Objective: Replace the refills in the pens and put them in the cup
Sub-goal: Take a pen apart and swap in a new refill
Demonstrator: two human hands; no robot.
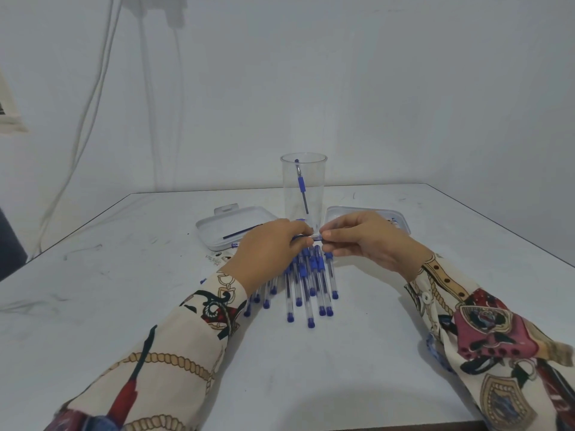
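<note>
Left hand and right hand meet fingertip to fingertip — both pinching, fingers curled, forearms converging.

- I see two bare hands, the left hand and the right hand, with no rings, watch or gloves that I can make out.
- Both arms wear long cream fabric sleeves, the left sleeve and the right sleeve, printed with tan rope loops and chains.
- My left sleeve shows a dark green and red tassel motif and a black-and-red knot near the cuff.
- My right sleeve carries a tan studded belt print, a pink-red patch, shield-like crests and one white cuff button.
</note>
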